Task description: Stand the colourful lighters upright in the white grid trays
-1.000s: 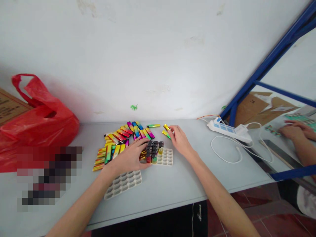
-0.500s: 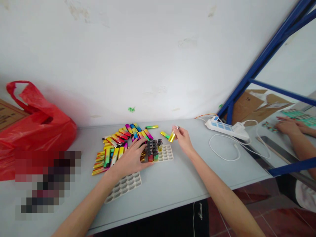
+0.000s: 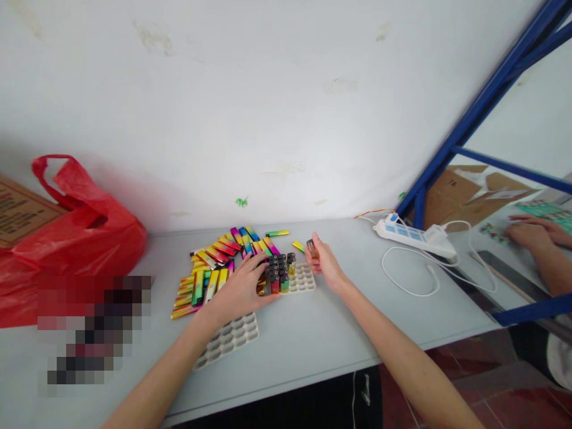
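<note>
My left hand (image 3: 243,283) curves round the left side of a block of black-topped lighters (image 3: 279,271), thumb in front and fingers behind. These stand upright in a white tray (image 3: 304,279) whose right-hand pockets show bare. In my right hand (image 3: 325,262), just right of that tray, a lighter (image 3: 311,245) is gripped with its metal top showing between closed fingers and raised thumb. A heap of shiny multicoloured lighters (image 3: 218,244) lies left of and behind my left hand. A single yellow-green lighter (image 3: 298,245) lies close to my right fingers.
Another white pocketed tray (image 3: 232,336) lies under my left forearm. A red plastic bag (image 3: 98,238) and a cardboard box (image 3: 24,211) stand at the left. A white power strip (image 3: 413,235) with a loose cable is at the right, near a blue metal frame (image 3: 429,173). Beyond it, another person's hands (image 3: 536,232) are visible.
The lighter in my right hand has turned from slanting with its yellow body showing to metal top up, and the hand has shifted slightly left. My left hand stays at the block.
</note>
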Available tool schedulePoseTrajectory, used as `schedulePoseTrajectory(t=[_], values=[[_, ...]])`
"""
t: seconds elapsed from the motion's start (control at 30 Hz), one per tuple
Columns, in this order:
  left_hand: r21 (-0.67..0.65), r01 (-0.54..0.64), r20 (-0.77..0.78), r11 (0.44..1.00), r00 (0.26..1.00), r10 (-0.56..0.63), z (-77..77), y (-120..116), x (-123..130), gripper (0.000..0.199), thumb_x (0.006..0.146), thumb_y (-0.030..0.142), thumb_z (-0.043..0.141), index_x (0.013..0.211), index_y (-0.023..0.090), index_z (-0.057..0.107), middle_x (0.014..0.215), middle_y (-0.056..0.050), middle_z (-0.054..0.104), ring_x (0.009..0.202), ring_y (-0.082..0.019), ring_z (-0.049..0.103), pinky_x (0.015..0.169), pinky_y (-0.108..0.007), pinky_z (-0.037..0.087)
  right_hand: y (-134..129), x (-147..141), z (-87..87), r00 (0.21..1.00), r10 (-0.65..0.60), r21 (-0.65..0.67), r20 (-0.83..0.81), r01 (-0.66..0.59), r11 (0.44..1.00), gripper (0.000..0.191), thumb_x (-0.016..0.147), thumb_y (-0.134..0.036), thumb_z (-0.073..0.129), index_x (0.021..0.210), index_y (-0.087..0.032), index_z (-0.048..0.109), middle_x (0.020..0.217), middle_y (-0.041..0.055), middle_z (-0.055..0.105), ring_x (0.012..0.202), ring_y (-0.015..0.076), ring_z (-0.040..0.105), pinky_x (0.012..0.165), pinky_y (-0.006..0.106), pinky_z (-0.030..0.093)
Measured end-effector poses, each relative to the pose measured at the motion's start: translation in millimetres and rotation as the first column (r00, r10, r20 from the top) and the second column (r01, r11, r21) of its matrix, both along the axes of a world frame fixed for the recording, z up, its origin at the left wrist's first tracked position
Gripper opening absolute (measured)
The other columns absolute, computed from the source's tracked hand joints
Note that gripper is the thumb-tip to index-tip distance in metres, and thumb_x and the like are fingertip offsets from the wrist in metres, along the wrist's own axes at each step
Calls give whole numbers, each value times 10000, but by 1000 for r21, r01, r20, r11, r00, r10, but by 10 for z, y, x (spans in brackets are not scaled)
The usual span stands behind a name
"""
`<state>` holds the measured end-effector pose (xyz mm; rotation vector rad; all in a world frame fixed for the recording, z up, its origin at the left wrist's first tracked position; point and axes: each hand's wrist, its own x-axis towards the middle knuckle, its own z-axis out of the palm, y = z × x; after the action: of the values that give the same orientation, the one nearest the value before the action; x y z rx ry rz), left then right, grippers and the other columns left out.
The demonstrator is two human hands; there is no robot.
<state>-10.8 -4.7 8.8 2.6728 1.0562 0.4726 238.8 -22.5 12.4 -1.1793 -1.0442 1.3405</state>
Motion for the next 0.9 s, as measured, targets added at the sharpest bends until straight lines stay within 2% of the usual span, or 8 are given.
schedulePoseTrajectory(t=[0.13, 0.37, 0.5, 0.67, 0.9], values=[[13, -7, 23, 1000, 1000, 7, -40, 12, -9, 656, 795, 593, 767, 1258, 135, 688, 1500, -216, 562, 1404, -416, 529, 1223, -586, 399, 32, -41, -58, 990, -118, 24, 75, 117, 993, 656, 898, -747, 446, 495, -247, 310, 449, -69, 213, 422, 82, 157, 429, 264, 127], [20, -17, -13, 1000, 1000, 17, -38, 15, -15, 676, 796, 598, 766, 1282, 137, 674, 1493, -213, 565, 1406, -406, 526, 1183, -553, 460, 54, -29, -48, 990, -111, 14, 90, 110, 994, 527, 912, -553, 412, 492, -262, 282, 450, -68, 184, 418, 92, 134, 429, 268, 129], [9, -17, -33, 1000, 999, 17, -3, 2, -5, 693, 799, 596, 762, 1282, 109, 667, 1496, -239, 560, 1416, -411, 518, 1189, -551, 452, 43, -19, -53, 990, -114, 19, 85, 113, 993, 543, 916, -586, 420, 503, -251, 311, 459, -67, 209, 418, 88, 154, 436, 258, 141], [23, -5, -60, 1000, 998, 6, -6, 21, 5, 731, 822, 645, 725, 1294, 90, 658, 1492, -259, 562, 1417, -418, 519, 1238, -576, 375, 33, -13, -53, 991, -101, 10, 82, 100, 995, 616, 911, -690, 439, 500, -245, 328, 450, -71, 213, 405, 84, 179, 436, 257, 144], [23, -10, -39, 1000, 999, 11, -35, 31, 0, 755, 816, 652, 728, 1310, 86, 653, 1504, -257, 551, 1417, -419, 516, 1201, -573, 425, 54, -12, -73, 981, -128, 70, 145, 119, 990, 548, 927, -537, 410, 470, -253, 303, 426, -54, 225, 402, 96, 195, 441, 280, 160]])
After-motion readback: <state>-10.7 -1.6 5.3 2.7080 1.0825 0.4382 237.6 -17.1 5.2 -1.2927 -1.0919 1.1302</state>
